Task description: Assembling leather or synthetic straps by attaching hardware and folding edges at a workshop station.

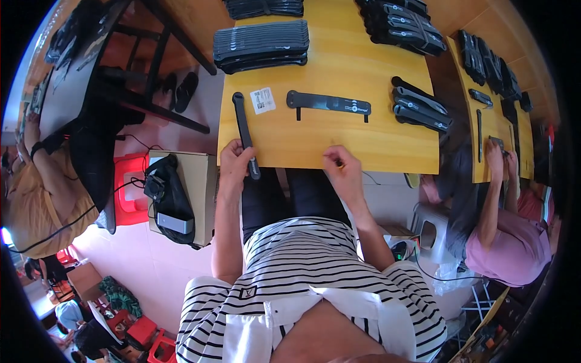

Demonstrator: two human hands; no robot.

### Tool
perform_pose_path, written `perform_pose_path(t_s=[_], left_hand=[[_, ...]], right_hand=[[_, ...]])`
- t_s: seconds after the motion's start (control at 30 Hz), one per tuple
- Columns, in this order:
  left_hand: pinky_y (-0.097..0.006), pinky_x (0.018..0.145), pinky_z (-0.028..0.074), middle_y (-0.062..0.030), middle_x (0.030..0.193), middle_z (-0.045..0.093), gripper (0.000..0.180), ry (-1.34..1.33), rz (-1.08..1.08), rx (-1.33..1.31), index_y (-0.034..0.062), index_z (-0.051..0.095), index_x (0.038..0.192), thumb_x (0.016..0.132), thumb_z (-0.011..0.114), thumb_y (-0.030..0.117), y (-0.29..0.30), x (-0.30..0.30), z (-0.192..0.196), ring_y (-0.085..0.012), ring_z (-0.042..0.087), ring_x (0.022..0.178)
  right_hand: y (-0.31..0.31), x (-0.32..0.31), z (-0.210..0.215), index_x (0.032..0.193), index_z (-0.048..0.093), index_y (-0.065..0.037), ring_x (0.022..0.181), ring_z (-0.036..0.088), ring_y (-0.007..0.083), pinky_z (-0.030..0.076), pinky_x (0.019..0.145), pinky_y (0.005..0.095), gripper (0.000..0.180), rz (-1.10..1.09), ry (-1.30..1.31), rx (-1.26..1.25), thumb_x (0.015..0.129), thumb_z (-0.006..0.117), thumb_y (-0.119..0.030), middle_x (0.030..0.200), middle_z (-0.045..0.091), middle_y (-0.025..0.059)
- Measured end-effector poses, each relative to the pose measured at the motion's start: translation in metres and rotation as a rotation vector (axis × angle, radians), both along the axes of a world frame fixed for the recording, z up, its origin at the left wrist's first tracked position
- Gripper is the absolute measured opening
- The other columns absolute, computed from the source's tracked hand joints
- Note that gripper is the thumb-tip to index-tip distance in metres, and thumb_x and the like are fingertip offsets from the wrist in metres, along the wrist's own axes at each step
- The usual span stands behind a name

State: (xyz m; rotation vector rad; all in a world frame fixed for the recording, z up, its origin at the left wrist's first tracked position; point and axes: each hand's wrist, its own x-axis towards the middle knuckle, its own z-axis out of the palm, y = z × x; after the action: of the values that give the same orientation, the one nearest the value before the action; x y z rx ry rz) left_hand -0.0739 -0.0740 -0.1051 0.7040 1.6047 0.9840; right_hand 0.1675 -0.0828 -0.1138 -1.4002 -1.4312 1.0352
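My left hand (235, 158) is closed at the table's front edge, thumb and fingers pinching the lower end of a narrow black strap (243, 124) with rounded ends. The strap points away from me across the yellow table (290, 145). My right hand (344, 172) is over the front edge too, fingers curled into a pinch. A small dark bit shows between them, too small to name. Beyond the hands lies a wider black band (330, 103) with a white round mark, two small black tabs sticking out along its near edge. A white printed label (262, 100) lies beside the held strap.
A stack of black bands (261, 45) stands at the far left of the table. More bands lie in a pile (420, 106) at the right and a bundle (405, 27) behind. A cardboard box (203, 199) is left of me. Co-workers sit at both sides.
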Motion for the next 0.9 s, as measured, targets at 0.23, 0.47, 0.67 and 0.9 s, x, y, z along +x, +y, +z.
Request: perform_pose_path(t_s=[0.23, 0.47, 0.67, 0.9], left_hand=[[-0.017, 0.042, 0.035, -0.0011, 0.067, 0.051, 0.02, -0.231, 0.07, 0.192, 0.0021, 0.049, 0.092, 0.075, 0.058, 0.007, -0.009, 0.059, 0.004, -0.0068, 0.048, 0.051], [-0.021, 0.059, 0.049, -0.004, 0.079, 0.059, 0.023, -0.8, -0.137, 0.089, -0.0007, 0.052, 0.103, 0.086, 0.056, 0.014, -0.02, 0.063, 0.02, -0.0086, 0.058, 0.068], [-0.023, 0.067, 0.052, -0.0086, 0.086, 0.063, 0.022, -0.803, -0.036, 0.141, 0.0006, 0.054, 0.102, 0.088, 0.054, 0.018, -0.021, 0.063, 0.015, -0.0128, 0.062, 0.076], [-0.025, 0.065, 0.054, -0.0118, 0.085, 0.064, 0.022, -0.725, 0.008, 0.112, 0.0018, 0.054, 0.099, 0.087, 0.057, 0.02, -0.016, 0.057, 0.023, -0.016, 0.065, 0.077]], right_hand=[[-0.016, -0.051, 0.037, 0.102, 0.051, -0.004, 0.066, 0.05, 0.0078, 0.039, 0.059, 0.0212, 0.029, 0.336, 0.119, -0.133, 0.076, 0.063, -0.003, 0.071, 0.053, -0.0004], [-0.011, -0.035, 0.045, 0.103, 0.054, -0.004, 0.053, 0.048, 0.0046, 0.032, 0.043, 0.0169, 0.029, 0.212, 0.668, -0.466, 0.076, 0.064, -0.003, 0.07, 0.053, 0.002], [-0.006, -0.022, 0.04, 0.109, 0.054, -0.004, 0.039, 0.035, 0.0027, 0.025, 0.037, 0.0151, 0.026, 0.299, 0.693, -0.383, 0.093, 0.042, -0.02, 0.065, 0.047, -0.0002], [-0.013, -0.009, 0.065, 0.126, 0.045, -0.003, 0.04, 0.033, 0.0027, 0.026, 0.039, 0.0159, 0.037, 0.283, 0.373, -0.395, 0.093, 0.035, -0.017, 0.058, 0.046, 0.0]])
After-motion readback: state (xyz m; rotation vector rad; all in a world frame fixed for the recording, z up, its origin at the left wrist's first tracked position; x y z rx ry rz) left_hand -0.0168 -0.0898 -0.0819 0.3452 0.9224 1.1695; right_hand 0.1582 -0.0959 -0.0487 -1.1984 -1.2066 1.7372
